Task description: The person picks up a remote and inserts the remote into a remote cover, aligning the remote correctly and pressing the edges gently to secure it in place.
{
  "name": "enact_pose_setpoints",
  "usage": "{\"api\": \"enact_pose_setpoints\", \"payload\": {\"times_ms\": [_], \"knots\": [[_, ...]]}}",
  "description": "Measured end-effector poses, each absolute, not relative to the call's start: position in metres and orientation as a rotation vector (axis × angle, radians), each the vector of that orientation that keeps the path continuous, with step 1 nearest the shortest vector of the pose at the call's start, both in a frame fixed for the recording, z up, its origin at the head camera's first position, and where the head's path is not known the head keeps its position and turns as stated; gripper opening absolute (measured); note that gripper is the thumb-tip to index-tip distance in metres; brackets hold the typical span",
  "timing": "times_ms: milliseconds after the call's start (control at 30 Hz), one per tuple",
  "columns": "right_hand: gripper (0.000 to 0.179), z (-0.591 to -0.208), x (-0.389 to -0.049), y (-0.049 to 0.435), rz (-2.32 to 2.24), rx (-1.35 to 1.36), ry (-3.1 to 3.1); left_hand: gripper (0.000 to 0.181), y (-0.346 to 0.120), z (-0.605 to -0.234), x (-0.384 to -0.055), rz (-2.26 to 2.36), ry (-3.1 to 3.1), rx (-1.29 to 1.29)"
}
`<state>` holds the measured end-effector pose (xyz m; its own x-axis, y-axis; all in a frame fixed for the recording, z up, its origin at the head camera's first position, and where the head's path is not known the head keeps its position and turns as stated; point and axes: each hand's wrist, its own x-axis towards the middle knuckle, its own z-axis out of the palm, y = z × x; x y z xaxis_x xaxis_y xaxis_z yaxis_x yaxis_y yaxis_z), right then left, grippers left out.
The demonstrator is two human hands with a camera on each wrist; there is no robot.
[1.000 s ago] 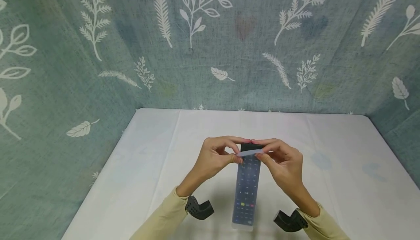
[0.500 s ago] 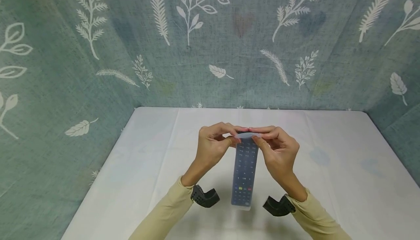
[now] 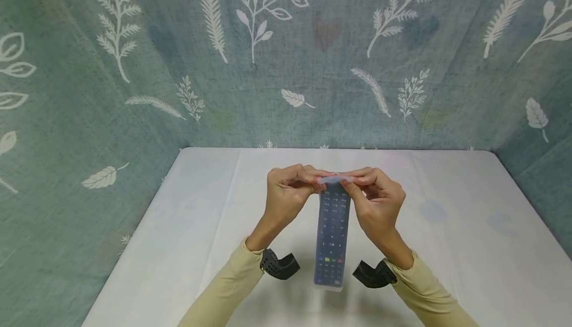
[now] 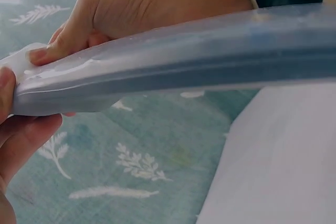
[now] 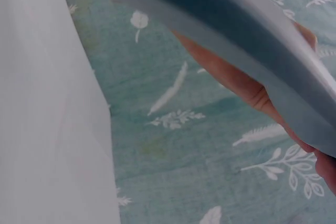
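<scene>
A dark remote control with several rows of buttons sits inside a translucent silicone cover, held up in front of the body with its far end raised. My left hand pinches the left corner of the cover's far end between thumb and fingers. The right hand pinches the right corner the same way, and the fingertips of both hands meet over the top. From the left wrist, the clear cover shows side-on, with the end past the remote looking hollow. Fingers behind the far end are partly hidden.
A white-covered table lies beneath the hands. Behind it and at the sides hangs a green curtain with white leaf prints. Each wrist wears a black camera mount over a beige sleeve.
Both hands have risen and moved away from the body with the remote. The cover's lip now lies over the remote's dark top end, which was bare one second ago.
</scene>
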<state>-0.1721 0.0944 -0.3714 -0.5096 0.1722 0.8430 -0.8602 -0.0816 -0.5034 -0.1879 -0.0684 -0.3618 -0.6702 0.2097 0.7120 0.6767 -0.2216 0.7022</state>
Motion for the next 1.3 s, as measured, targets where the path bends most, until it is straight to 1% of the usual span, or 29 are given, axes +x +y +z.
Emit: {"api": "enact_pose_setpoints", "payload": {"times_ms": [167,400,500,600,667,833,867,967,1000,1133,1300], "knots": [[0.032,-0.37,-0.175,0.093,1.687,0.801,-1.389,0.018,-0.068,-0.36,-0.188,-1.953,-1.666,-1.059],[0.033,-0.367,-0.176,0.094,1.685,0.802,-1.393,0.017,-0.068,-0.356,-0.188,-1.971,-1.663,-1.083],[0.03,-0.365,-0.175,0.098,1.726,0.832,-1.442,0.013,-0.069,-0.357,-0.186,-1.988,-1.692,-1.102],[0.021,-0.364,-0.172,0.106,1.812,0.877,-1.518,0.008,-0.07,-0.358,-0.184,-2.024,-1.729,-1.079],[0.015,-0.365,-0.17,0.112,1.897,0.923,-1.556,0.012,-0.069,-0.359,-0.182,-2.067,-1.749,-1.03],[0.026,-0.369,-0.166,0.125,2.046,0.992,-1.589,0.029,-0.067,-0.362,-0.177,-2.208,-1.757,-0.909],[0.025,-0.369,-0.166,0.126,2.053,0.987,-1.594,0.032,-0.067,-0.362,-0.176,-2.238,-1.752,-0.902],[0.014,-0.37,-0.166,0.127,2.034,0.952,-1.617,0.042,-0.069,-0.363,-0.175,-2.309,-1.75,-0.917],[0.011,-0.369,-0.165,0.127,2.022,0.944,-1.625,0.043,-0.07,-0.363,-0.175,-2.327,-1.754,-0.934],[0.009,-0.368,-0.163,0.127,1.943,0.953,-1.642,0.041,-0.076,-0.363,-0.175,-2.323,-1.814,-1.034],[0.008,-0.366,-0.164,0.124,1.839,0.985,-1.622,0.026,-0.081,-0.361,-0.176,-2.263,-1.859,-1.207]]}}
